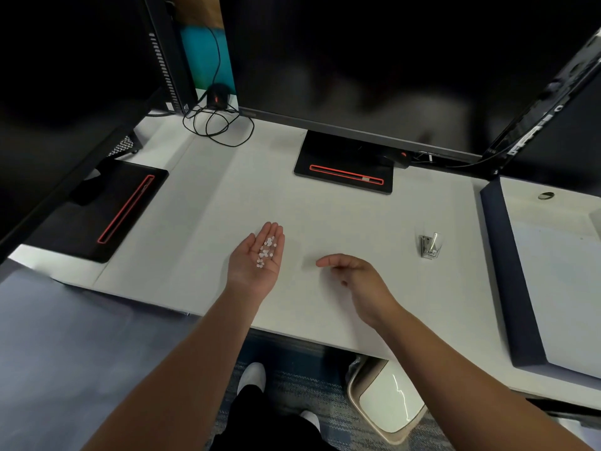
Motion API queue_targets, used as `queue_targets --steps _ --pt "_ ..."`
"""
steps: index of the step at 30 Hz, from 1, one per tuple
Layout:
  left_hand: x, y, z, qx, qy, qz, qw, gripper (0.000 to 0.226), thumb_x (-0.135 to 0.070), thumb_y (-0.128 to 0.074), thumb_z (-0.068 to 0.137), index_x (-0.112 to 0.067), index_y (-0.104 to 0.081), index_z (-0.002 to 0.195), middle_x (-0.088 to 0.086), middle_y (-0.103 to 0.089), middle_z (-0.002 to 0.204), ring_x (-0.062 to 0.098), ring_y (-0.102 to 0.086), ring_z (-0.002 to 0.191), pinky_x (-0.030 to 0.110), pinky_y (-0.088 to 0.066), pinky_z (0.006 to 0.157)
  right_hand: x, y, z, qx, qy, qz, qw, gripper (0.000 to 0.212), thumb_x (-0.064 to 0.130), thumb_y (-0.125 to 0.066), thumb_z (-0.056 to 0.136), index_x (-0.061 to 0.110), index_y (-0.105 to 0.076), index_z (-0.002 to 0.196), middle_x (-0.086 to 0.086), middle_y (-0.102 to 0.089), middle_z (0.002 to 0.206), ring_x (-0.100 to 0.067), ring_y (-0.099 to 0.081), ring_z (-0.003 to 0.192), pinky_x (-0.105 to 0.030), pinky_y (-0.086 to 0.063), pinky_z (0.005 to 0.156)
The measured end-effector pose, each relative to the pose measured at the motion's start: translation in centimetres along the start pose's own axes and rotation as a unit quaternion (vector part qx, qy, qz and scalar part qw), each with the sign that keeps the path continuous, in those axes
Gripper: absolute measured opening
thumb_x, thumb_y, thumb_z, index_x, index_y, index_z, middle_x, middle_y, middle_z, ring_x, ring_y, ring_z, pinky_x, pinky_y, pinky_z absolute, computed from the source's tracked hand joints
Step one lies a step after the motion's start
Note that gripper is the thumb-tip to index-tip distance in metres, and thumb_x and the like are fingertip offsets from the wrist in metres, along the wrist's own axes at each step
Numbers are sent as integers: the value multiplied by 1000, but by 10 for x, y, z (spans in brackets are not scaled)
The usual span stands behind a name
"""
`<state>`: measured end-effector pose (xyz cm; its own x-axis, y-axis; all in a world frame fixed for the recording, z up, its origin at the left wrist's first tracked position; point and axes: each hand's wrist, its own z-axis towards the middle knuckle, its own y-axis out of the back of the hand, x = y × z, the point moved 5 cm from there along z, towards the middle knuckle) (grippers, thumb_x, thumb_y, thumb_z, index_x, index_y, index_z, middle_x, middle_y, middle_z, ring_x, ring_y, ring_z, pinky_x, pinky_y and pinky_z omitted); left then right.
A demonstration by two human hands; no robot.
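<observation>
My left hand (257,260) lies palm up over the white desk (227,196), fingers straight, carrying several small white paper dots (266,251) on the palm and fingers. My right hand (353,275) hovers just to its right above the desk, palm turned sideways, fingers loosely curled and holding nothing. A small metal hole punch (429,245) with a clear part stands on the desk further right, apart from both hands.
A black monitor stand with a red slot (344,170) sits at the back centre, another stand (107,216) at the left. A dark-edged board (533,275) lies at the right. A mouse and coiled cable (218,109) are at the back. A white bin (387,402) stands below the desk edge.
</observation>
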<state>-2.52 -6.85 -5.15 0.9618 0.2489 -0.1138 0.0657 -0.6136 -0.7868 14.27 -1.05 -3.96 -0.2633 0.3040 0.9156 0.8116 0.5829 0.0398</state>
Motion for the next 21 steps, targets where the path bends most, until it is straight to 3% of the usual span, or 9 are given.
queue_targets --steps 5,8,12,15,19,21 --pt "15 -3 -3 1 12 27 1000 34 -16 -39 101 7 -63 104 20 -72 98 29 -65 101 38 -51 90 3 -11 3 0 4 24 1000 45 -8 -39 88 22 -72 86 8 -65 101 -2 -51 95 -17 -36 79" --pt "18 -6 -2 2 12 29 999 34 -16 -39 100 7 -63 104 20 -72 97 29 -65 102 38 -51 90 -6 -2 9 -79 43 -94 991 48 -11 -35 88 20 -71 98 5 -60 109 -8 -51 105 -16 -35 86" --pt "14 -7 -3 4 9 28 1000 34 -16 -39 100 8 -63 104 20 -72 96 29 -65 101 38 -50 94 -27 1 7 -70 162 -364 915 57 -10 -31 82 14 -62 123 -2 -51 101 -26 -52 101 -24 -35 84" --pt "11 -5 -1 2 7 25 1000 34 -16 -39 101 8 -63 104 20 -72 96 29 -65 100 37 -48 100 -29 -5 -1 -77 217 -473 851 66 6 -20 75 16 -59 127 -10 -58 104 -31 -55 94 -31 -36 78" --pt "9 -3 0 2 3 24 1000 34 -16 -38 101 7 -63 105 20 -72 96 28 -65 100 38 -50 94 -28 -13 -13 -87 255 -605 749 68 6 -26 69 21 -59 126 -13 -62 111 -31 -62 95 -36 -49 71" --pt "7 -2 1 0 2 21 1000 34 -15 -38 101 7 -63 105 20 -72 97 29 -65 101 38 -49 97 -30 -13 -18 -77 275 -606 742 67 7 -24 70 23 -60 125 -14 -62 113 -32 -61 99 -36 -48 74"
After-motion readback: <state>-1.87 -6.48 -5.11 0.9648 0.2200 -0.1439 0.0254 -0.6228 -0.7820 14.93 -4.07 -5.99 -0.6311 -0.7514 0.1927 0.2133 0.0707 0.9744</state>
